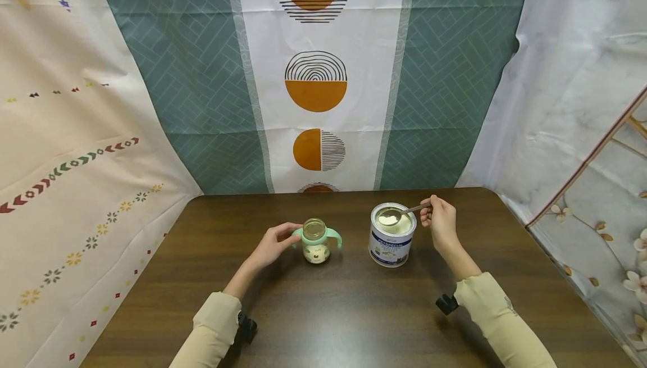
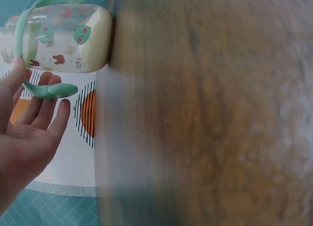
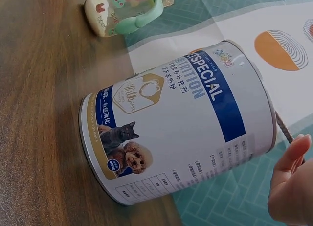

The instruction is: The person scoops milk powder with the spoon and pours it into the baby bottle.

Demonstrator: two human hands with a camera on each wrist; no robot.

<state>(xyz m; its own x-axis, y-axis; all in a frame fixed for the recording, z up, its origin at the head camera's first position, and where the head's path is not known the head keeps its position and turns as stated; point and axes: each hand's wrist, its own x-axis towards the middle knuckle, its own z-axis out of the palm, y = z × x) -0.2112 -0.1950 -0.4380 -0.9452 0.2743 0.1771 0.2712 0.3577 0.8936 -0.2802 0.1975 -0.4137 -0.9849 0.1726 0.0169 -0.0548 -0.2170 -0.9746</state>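
A clear baby bottle with a green collar and two green handles stands uncapped on the table. Pale powder covers its bottom in the left wrist view. My left hand holds it by the left handle, thumb at the collar and fingers behind. To the right stands an open white and blue milk powder can with pale powder inside. My right hand pinches the handle of a metal spoon. The spoon's bowl is over the can's opening, with pale powder in it.
The brown wooden table ends at a patterned cloth hung behind it. More cloth hangs to the left and right. A dark wrist strap device sits on the left forearm, another on the right.
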